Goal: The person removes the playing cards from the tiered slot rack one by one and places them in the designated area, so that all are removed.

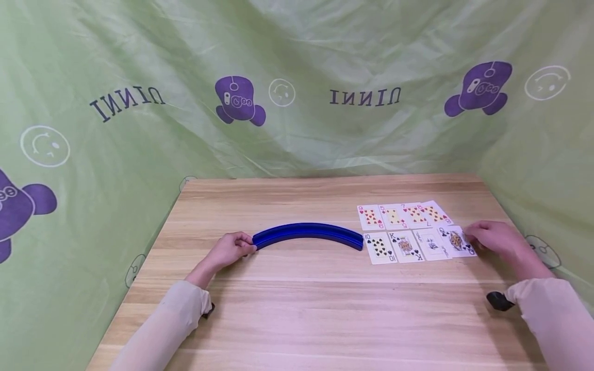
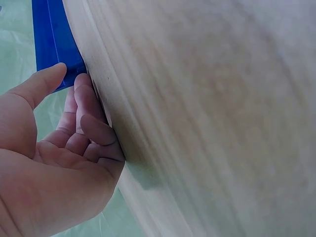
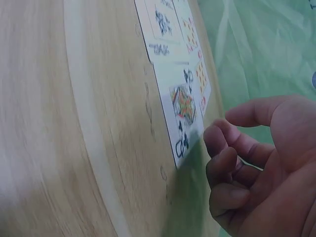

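Observation:
A blue curved playing card holder (image 1: 306, 231) lies across the middle of the table, its grooved side up. My left hand (image 1: 232, 246) pinches the holder's left end; in the left wrist view the thumb (image 2: 52, 79) is on its face, the fingers by its lower edge. On the right, face-up playing cards form two rows. Lowest and rightmost is the queen of clubs (image 1: 457, 241), beside which my right hand (image 1: 496, 238) hovers. In the right wrist view that hand's fingers (image 3: 224, 160) are loosely bent, with nothing between them and the thumb.
The near row also has a ten (image 1: 380, 248), a king (image 1: 405, 246) and a joker (image 1: 432, 243). Red cards overlap in the far row, with a nine (image 1: 369, 217) at its left. A green printed curtain (image 1: 306, 134) surrounds the wooden table (image 1: 297, 314).

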Demonstrator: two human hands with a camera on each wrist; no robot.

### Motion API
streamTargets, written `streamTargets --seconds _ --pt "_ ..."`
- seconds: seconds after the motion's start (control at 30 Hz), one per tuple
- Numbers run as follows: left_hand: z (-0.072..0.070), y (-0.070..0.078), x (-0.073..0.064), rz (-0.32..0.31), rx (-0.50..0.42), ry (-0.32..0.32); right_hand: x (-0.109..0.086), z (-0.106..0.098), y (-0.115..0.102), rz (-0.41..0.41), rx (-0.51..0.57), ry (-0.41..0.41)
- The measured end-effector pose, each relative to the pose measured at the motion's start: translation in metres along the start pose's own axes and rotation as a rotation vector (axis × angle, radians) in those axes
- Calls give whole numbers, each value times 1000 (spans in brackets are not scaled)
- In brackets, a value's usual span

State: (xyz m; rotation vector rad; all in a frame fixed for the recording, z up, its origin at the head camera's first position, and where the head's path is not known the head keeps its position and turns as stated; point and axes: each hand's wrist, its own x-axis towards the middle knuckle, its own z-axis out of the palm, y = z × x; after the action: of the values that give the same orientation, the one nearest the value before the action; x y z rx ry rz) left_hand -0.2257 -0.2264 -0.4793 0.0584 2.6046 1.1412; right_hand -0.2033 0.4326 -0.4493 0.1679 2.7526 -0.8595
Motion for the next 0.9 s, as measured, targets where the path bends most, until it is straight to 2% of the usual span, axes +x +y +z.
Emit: streamTargets --seconds 0.13,0.3,0.5,0.7,0.9 --pt "-2 -2 -1 1 7 -10 2 5 -12 -38 2 -12" --pt "-5 -1 -1 21 27 -6 5 11 -30 -67 57 -54" --pt "-10 -2 2 47 65 19 11 18 -53 -65 102 -86" --pt "-15 2 3 72 84 37 15 27 -72 -124 95 -89" --pt "-20 8 5 103 157 73 18 37 -92 -162 125 -88"
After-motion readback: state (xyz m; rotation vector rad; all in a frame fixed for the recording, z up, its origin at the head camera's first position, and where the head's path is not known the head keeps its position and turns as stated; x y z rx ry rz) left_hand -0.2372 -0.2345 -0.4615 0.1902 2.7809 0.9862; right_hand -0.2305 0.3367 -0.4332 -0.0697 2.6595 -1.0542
